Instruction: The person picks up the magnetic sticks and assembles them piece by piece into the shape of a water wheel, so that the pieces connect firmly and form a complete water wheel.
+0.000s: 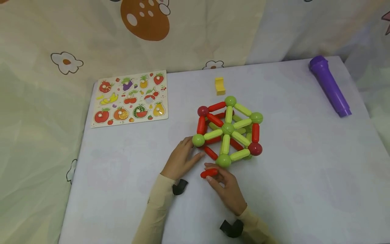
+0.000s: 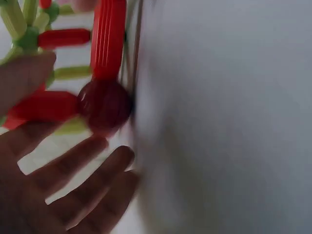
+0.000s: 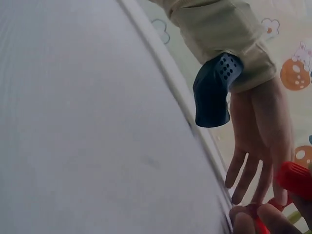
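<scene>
A framework [image 1: 228, 128] of red and yellow-green rods joined by green and dark red balls stands on the table. At its near left side is my left hand [image 1: 179, 159], fingers extended and spread, fingertips partly hidden behind a green ball [image 1: 198, 140]. In the left wrist view those fingers lie around a low red rod [image 2: 48, 106] and beside a dark red ball [image 2: 105, 108]; firm contact is hard to tell. Just in front of the framework, my right hand [image 1: 226, 189] pinches a loose red rod [image 1: 209, 173] between thumb and fingers.
A wooden fruit puzzle board [image 1: 137, 117] lies at the back left. Behind the framework sits a small yellow block [image 1: 219, 86]. A purple toy microphone [image 1: 330, 86] lies at the back right. A patterned cloth [image 1: 189, 40] hangs behind the table.
</scene>
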Tool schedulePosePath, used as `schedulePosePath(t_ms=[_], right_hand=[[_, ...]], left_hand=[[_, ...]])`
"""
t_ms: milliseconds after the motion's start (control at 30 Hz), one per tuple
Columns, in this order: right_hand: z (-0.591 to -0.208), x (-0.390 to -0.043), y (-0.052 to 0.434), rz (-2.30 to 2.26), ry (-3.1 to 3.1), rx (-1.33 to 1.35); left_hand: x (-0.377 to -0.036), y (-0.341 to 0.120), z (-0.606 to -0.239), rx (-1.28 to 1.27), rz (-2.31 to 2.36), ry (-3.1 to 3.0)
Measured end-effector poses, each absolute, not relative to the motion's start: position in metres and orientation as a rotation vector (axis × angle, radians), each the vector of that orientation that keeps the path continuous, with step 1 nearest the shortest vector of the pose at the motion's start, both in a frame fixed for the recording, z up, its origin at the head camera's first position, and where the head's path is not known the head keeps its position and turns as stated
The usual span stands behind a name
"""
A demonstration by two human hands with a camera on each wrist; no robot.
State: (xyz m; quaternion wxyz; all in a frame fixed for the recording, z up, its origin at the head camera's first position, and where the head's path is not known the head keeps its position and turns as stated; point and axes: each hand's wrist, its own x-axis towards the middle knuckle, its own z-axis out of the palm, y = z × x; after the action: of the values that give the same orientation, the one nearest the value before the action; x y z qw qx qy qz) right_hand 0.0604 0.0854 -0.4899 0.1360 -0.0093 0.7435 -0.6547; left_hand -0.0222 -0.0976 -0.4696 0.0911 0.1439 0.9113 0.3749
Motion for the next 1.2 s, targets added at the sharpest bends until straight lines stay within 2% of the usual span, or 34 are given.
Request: schedulePosePath(t_ms=[233, 367, 600, 767, 967, 1200], right_hand=[[-0.493, 0.061, 0.1, -1.893, 2.332, -0.147], [-0.492, 0.053, 0.123, -1.969, 2.247, -0.066], [-0.493, 0.021, 0.156, -2.075, 2.225, -0.143], [-0.492, 0.016, 0.161, -2.079, 2.19, -0.174], [-0.495, 0.019, 0.148, -1.988, 2.133, -0.25], [-0.492, 0.026, 0.135, -1.979, 1.959, -0.273]], left_hand=[[-0.027, -0.096, -0.475, 0.409, 1.211, 2.612], [-0.006, -0.095, -0.475, 0.471, 1.157, 2.664], [0.028, -0.075, -0.476, 0.638, 1.019, 2.666], [0.023, -0.068, -0.472, 0.548, 1.1, 2.728], [0.006, -0.059, -0.47, 0.634, 1.079, 2.689], [0.002, -0.075, -0.471, 0.623, 1.013, 2.692]])
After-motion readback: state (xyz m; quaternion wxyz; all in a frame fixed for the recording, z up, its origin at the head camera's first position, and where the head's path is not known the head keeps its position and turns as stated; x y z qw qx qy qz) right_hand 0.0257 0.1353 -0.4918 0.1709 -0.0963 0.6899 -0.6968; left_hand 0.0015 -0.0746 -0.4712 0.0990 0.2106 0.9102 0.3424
